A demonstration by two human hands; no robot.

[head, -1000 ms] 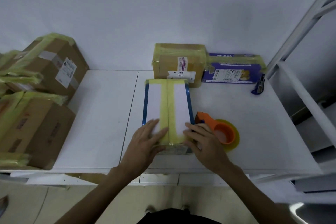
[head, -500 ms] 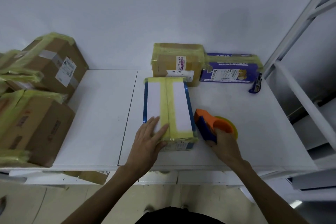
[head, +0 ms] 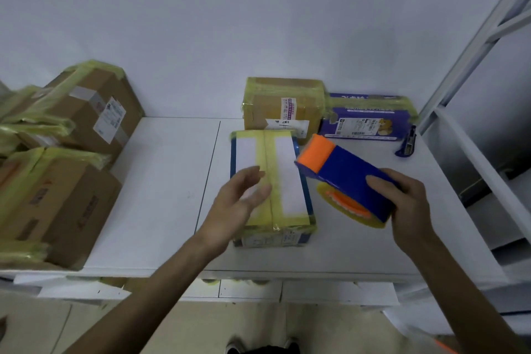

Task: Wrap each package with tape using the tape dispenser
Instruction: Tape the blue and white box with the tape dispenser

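Now we grip the tape dispenser [head: 344, 175] in our right hand [head: 408, 204], held up just beside the white package [head: 290, 181] on the surface [head: 161, 181]. Our left hand [head: 238, 207] is over its top, fingers relaxed. Another strip looks due next, and that means setting the tape end on an untaped edge.

Views: one only, worn on the person's head, wide-angle.
Position: above the near edge of the white tabletop [head: 161, 181], roughly at its middle.
Facing: forward and down, toward the wall [head: 258, 23] at the far edge; floor [head: 201, 325] shows at the bottom.
Nearness: close — both forearms enter from below, with the left hand [head: 241, 198] and the right hand [head: 408, 204], which grips the tape dispenser [head: 344, 178], mid-frame.
Span: left-edge cardboard boxes [head: 86, 112] to the shelf frame [head: 471, 46] past the right edge.
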